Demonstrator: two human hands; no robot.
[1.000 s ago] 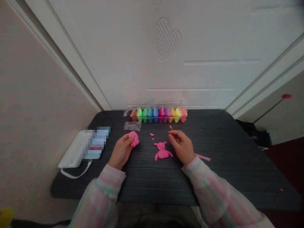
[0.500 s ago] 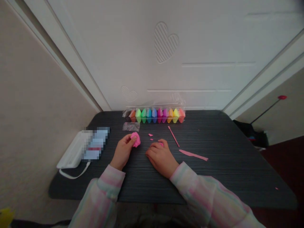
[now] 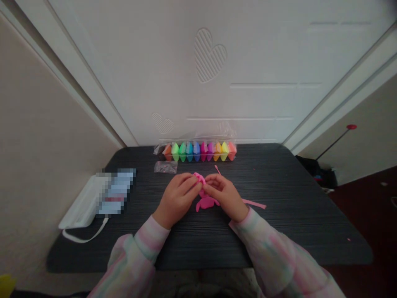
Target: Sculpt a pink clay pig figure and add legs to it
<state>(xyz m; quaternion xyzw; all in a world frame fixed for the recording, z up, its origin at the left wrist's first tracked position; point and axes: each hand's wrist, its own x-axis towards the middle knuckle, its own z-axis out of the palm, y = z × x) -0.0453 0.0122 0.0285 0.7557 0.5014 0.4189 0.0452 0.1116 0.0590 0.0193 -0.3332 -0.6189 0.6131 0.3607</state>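
Both my hands meet over pink modelling clay at the middle of the dark table. My left hand is closed, with thumb and fingers pinching a lump of pink clay. From the other side my right hand grips the same lump with its thumb and bent fingertips. Just below the fingers, a flatter pink clay piece with thin ends sticking out lies on the table; whether it joins the lump is unclear. A pink knife and a thin pink tool are partly covered by my right hand.
A row of coloured clay packs in clear wrapping lies along the back edge of the table. Near it is a small crumpled plastic wrapper. On the left are a white device with a cable and a blurred-out phone-like object.
My left hand has brought its pink lump rightward to my right hand, and both now hold it. The flatter pink clay below has come into view. The whole view has shifted slightly.
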